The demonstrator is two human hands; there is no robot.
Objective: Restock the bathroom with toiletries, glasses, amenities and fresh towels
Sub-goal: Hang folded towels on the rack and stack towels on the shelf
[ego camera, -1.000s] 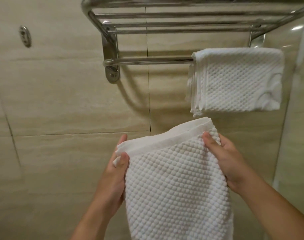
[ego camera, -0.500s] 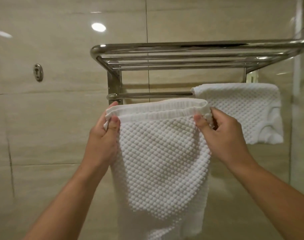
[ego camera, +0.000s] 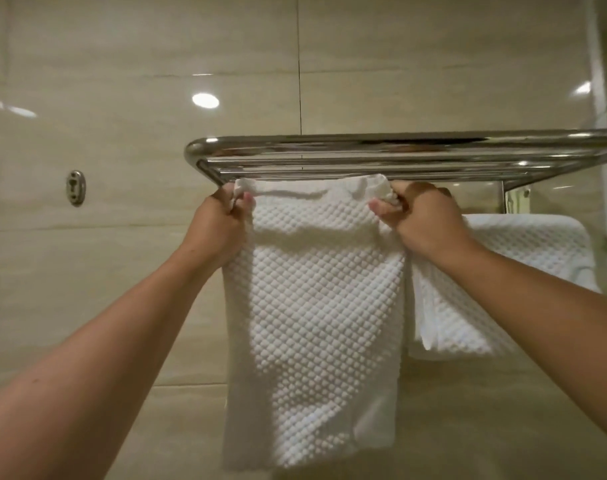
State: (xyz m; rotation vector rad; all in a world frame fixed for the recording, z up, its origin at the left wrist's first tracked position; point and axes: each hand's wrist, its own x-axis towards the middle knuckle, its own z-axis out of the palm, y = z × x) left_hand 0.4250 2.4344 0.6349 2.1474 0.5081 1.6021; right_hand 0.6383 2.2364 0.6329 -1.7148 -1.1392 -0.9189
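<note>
A white waffle-textured towel (ego camera: 312, 323) hangs down in front of me, its top hem raised just under the chrome towel rack (ego camera: 399, 147) on the wall. My left hand (ego camera: 222, 230) grips the towel's upper left corner. My right hand (ego camera: 423, 220) grips its upper right corner. The rack's lower rail is hidden behind the towel and my hands. A second folded white towel (ego camera: 523, 258) hangs on that rail at the right, partly behind my right forearm.
Glossy beige wall tiles (ego camera: 122, 289) fill the background. A small metal wall fitting (ego camera: 75, 187) sits left of the rack. A glass panel edge (ego camera: 606, 202) stands at the far right, close to the rack's end.
Both hands have lifted the towel from chest height up to the rack, so its hem now sits just below the top bars. My view has tilted upward.
</note>
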